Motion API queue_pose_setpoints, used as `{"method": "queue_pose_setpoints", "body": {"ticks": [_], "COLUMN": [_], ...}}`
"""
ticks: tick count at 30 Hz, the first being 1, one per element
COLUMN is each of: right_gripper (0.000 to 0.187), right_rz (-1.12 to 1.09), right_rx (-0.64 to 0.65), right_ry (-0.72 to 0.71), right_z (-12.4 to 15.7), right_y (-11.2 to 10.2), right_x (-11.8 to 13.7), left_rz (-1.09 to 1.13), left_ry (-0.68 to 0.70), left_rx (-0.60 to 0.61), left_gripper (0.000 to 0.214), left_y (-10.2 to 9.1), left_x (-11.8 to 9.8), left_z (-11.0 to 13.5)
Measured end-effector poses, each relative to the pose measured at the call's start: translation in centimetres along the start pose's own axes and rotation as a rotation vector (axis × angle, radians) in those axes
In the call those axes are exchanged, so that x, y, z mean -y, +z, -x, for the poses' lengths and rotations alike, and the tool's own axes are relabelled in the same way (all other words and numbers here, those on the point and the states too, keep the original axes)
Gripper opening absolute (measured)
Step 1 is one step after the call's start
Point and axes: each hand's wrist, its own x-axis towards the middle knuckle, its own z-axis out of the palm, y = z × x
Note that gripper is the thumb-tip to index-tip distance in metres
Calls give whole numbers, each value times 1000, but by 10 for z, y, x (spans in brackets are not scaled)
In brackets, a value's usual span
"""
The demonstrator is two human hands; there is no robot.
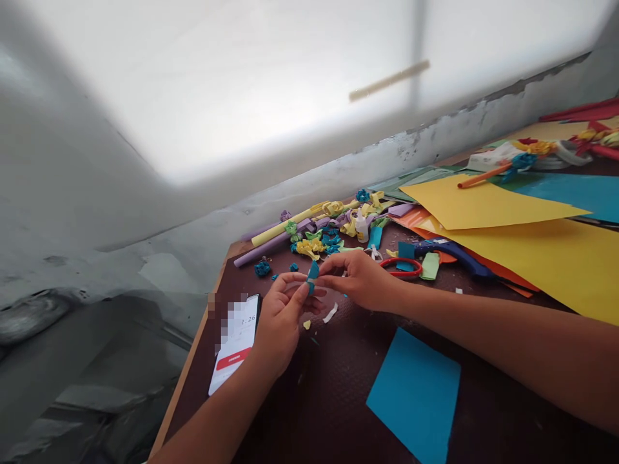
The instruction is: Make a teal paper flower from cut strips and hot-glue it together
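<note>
a small blue paper strip (pixel 313 273) sat just above the desk (pixel 338 386), the grip of the left hand (pixel 283 319) and of the right hand (pixel 360 281) both clamped on it. a phone (pixel 236 341) lay beside the left hand; red scissors (pixel 401 267) and a blue sheet (pixel 416 393) lay near the right.

Phone (pixel 240 332) reads perhaps 1:26.

A small blue paper strip (pixel 312 273), partly rolled, stands upright, pinched between both hands above the table.

Phone (pixel 236 341), red scissors (pixel 401 267), blue glue gun (pixel 452 252)
</note>
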Motion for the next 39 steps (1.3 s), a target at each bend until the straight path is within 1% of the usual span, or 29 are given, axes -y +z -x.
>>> {"method": "queue_pose_setpoints", "body": {"ticks": [4,7,10,12,14,16,19,21,25,29,32,34,36,37,39], "right_gripper": [32,32,30,31,30,27,24,23,25,21,19,19,23,26,31], "right_rz": [-211,-282,-267,-274,-278,-256,-175,-123,-71,-23,0,-36,-88,-109,-146], "right_rx": [11,-44,-79,-69,-53,-57,-76,-73,-69,-77,-49,-19,-4,-2,-9], "right_ry": [143,176,155,145,141,145,159,146,105,37,7,33,87,113,137], "right_z": [0,1,2,2,3,3,4,5,7,7,8,7,6,5,4], "right_y": [6,10,10,9,8,8,9,10,12,13,13,13,12,11,9], "right_x": [-4,-5,-2,1,4,5,6,6,4,1,3,6,7,6,3], "left_rz": [-107,-177,-143,-82,-78,-225,-632,-823,-961,-1089,-1196,-1216,-1176,-1138,-1041], "left_ry": [131,159,156,136,122,167,336,432,517,639,740,799,822,810,749], "left_rx": [-115,-183,-185,-164,-148,-137,-117,-96,-68,-51,-76,-121,-163,-165,-130], "left_gripper": [31,30,30,31,34,35,35,34,35,36,35,34,34,33,32], "left_y": [-1,1,3,3,3,3,1,0,-3,-8,-13,-16,-17,-17,-16], "left_x": [0,0,-1,-1,-2,-4,-7,-7,-1,7,9,8,5,2,-3], "left_z": [1,2,4,4,5,6,9,10,9,4,0,-1,0,0,3]}}
